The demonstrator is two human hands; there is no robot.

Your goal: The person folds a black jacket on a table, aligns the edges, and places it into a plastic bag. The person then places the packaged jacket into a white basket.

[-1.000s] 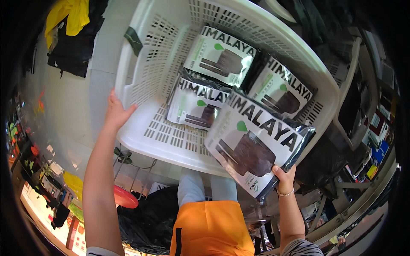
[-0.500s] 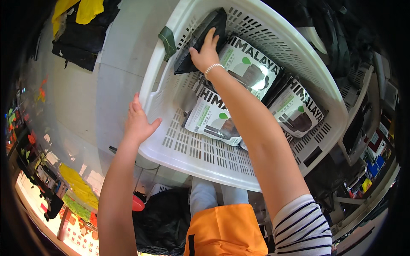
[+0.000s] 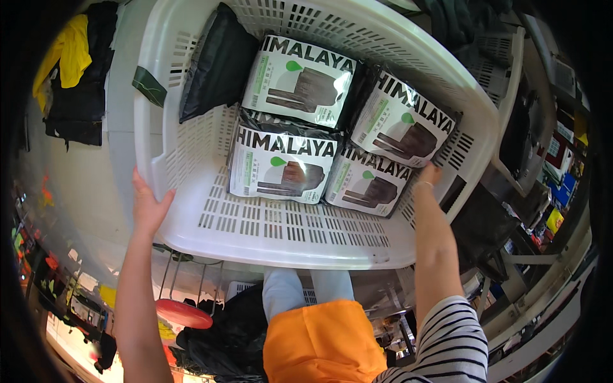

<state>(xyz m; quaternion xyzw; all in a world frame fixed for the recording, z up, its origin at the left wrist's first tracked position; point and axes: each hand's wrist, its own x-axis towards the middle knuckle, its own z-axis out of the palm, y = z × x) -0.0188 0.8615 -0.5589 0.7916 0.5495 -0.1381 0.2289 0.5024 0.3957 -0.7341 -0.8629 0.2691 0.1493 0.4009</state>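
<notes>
Cluttered rm, w/ an orange apron (image 3: 319,341) nearest, then a big white basket (image 3: 274,255). L hand (image 3: 151,201) loosely open at its rim, thumb spread, no pack in it. R hand (image 3: 430,173) at the right-hand pack's (image 3: 402,121) near corner, fingers part-hidden; can't tell if it grips. That's 1 of 4 face-up packs inside; black pouch (image 3: 217,64) farther, L end. Prob. light, soft, slick; best pinched by a corner.

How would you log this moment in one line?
left hand: at rim of white basket | right hand: at far-right printed package, contact unclear | basket: more printed packages, black packet by left wall
</notes>
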